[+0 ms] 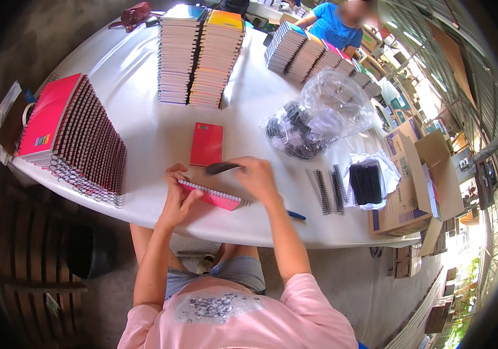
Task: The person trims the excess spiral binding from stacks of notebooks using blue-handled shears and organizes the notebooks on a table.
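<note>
The white table [138, 104] is the biggest thing. Its near edge bends round close below the left fingers and runs under both arms. White cloth fills the space left of those fingers, up to a big pile of red notebooks [83, 134]. There is room past the fingers too, up to the tall book stacks [200, 61]. A cardboard box [397, 189] stands far right of the fingers, by the table edge. A puffy clear bag [324, 110] sits ahead and to the right; its shiny plastic makes the black things inside hard to see. Between the right fingers and the box are a bundle of black spirals [368, 183] and some loose spirals [337, 189].

The left hand [174, 195] bends around a small pink-red notebook [220, 199], thumb on the near side, fingers on the far side. The notebook tilts, with little loops along its top edge and a bit of spiral poking out at the right end. A flat red notebook [207, 145] lies just past the left fingers.

The right hand [256, 177] curls round a dark curved thing [221, 168]. It is blurry, so I cannot tell what it is. A blue pen [296, 215] lies right of that hand, near the edge.
</note>
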### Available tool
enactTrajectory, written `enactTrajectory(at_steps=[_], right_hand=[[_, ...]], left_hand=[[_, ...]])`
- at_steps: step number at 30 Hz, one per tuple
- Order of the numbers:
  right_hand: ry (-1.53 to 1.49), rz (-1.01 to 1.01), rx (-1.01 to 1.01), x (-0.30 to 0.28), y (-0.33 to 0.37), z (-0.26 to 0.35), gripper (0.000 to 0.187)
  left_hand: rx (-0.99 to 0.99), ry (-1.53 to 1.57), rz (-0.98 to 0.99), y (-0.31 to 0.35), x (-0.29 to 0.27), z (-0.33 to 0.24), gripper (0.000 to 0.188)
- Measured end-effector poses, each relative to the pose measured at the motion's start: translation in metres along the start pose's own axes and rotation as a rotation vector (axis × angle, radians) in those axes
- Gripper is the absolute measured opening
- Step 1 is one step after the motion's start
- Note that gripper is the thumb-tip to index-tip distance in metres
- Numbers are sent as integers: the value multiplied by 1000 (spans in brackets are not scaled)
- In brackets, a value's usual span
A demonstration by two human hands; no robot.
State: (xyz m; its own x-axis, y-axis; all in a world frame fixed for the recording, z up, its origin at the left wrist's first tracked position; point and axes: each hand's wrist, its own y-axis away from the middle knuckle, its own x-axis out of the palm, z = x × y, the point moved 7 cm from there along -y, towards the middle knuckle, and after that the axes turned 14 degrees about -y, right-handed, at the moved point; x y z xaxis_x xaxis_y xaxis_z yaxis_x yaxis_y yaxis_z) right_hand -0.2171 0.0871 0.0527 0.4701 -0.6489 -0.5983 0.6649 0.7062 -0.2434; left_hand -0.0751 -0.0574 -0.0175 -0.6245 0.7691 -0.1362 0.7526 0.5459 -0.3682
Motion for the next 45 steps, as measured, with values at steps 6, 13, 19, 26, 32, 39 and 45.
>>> enactTrajectory(at_steps=[6,13,19,26,32,39,45], right_hand=[[263,-70,187,-73,88,-51,73],[471,-285,62,-57,186,-44,39],[-97,-319,-42,-11,142,36,33],[-243,-239,-251,8,100,114,53],[-247,-295,-214,9,97,112,45],[-278,-215,-167,20,94,109,43],[-274,-237,-177,22,96,113,41]], left_hand=[[-211,298,-171,6,-24,-6,33],[-137,87,-350,19,-30,-59,62],[83,-64,-400,25,-35,-84,62],[180,-27,-392,29,-36,-92,60],[288,-100,-498,32,-44,-102,54],[350,-240,-535,35,-44,-110,60],[385,-333,-508,36,-40,-110,66]])
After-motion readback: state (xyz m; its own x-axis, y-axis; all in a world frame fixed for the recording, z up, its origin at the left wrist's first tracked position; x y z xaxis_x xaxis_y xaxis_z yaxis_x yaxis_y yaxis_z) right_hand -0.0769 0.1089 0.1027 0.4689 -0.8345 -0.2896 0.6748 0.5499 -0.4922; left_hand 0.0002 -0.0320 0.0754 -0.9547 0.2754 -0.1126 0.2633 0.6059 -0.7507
